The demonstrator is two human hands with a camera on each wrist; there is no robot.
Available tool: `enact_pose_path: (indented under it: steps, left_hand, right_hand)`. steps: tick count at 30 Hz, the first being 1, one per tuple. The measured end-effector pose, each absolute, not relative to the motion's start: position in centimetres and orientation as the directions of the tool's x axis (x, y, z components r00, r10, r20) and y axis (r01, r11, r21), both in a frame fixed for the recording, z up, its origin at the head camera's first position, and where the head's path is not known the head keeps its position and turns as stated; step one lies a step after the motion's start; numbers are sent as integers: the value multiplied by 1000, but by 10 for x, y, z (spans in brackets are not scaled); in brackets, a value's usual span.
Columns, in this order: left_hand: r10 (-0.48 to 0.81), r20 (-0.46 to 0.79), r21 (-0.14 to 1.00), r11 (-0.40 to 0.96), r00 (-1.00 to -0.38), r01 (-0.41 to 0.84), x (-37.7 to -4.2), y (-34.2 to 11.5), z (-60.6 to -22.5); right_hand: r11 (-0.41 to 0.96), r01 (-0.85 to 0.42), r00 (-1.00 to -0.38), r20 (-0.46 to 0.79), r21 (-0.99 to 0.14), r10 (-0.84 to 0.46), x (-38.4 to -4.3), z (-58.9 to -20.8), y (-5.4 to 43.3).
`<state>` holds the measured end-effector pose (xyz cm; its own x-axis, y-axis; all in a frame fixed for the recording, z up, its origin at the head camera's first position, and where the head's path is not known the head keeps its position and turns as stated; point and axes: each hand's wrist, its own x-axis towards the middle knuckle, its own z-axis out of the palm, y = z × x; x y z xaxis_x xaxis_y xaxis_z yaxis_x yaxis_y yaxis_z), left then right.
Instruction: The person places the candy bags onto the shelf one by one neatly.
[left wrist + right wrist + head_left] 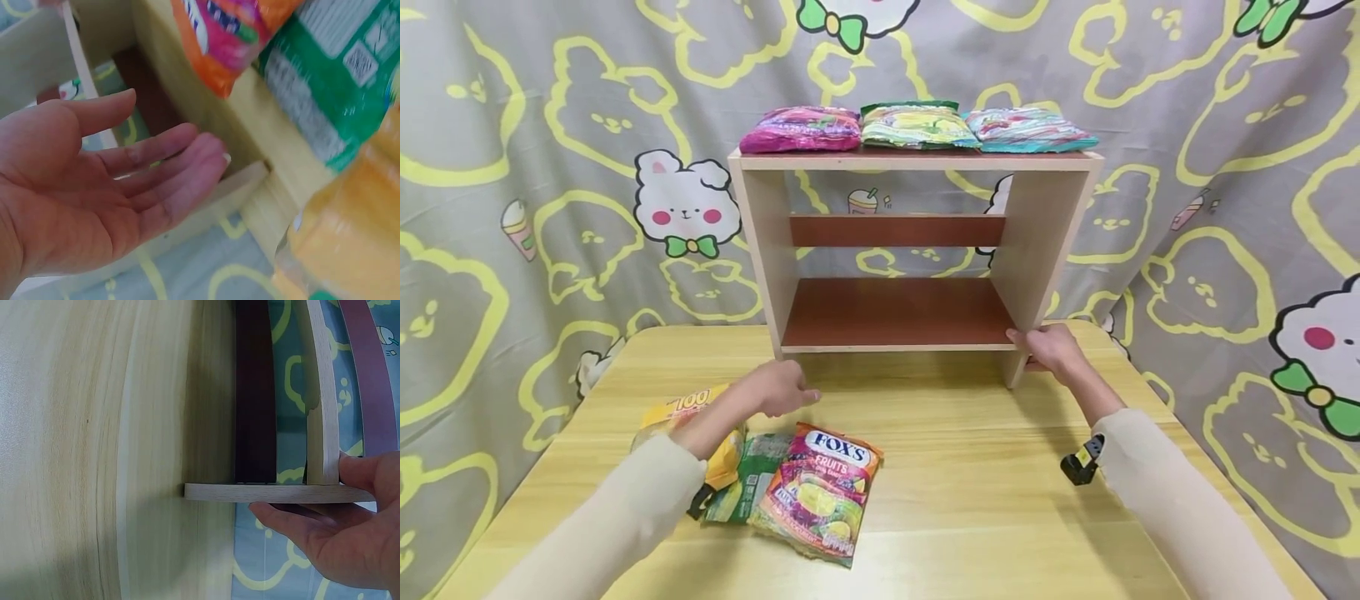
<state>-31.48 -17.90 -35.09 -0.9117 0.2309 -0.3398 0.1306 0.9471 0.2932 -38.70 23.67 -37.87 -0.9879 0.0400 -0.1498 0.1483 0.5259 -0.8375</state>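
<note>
My right hand (1051,348) grips the right side panel of a small wooden shelf (904,340) near its foot. In the right wrist view the thumb lies at the shelf board's end and the fingers (281,519) lie along the panel's outer face. Nothing is held by my left hand (778,388), which hovers over the table in front of the shelf's left foot. Its fingers (181,169) are loosely extended in the left wrist view. Closest to it are a Fox's fruits candy bag (820,492), a green bag (763,467) and a yellow bag (724,460) partly hidden by the forearm.
On the shelf's top lie a purple candy bag (801,129), a yellow-green one (917,125) and a teal-and-red one (1032,131). The shelf stands towards the back of the wooden table (970,517). Behind it hangs a patterned grey curtain (715,108).
</note>
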Motion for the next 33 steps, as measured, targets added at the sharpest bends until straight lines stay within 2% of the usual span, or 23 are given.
enact_pose_path:
  steps: [7,13,24,33]
  left_hand:
    - [255,-374,250,954,-892,167,-301,-170,-360]
    - [243,-348,298,944,-906,139,-305,-180,-372]
    - [256,-213,303,935,-943,186,-312,-238,-350]
    - [189,-210,271,954,-959,129,-311,-306,-338]
  right_hand:
    - [533,146,-988,-149,-834,37,-387,-380,237]
    - [536,147,-988,-150,-831,39,-387,-379,237]
    - [524,146,-988,-151,-839,34,-386,-381,239]
    - [520,148,-988,-150,-841,38,-386,-380,237]
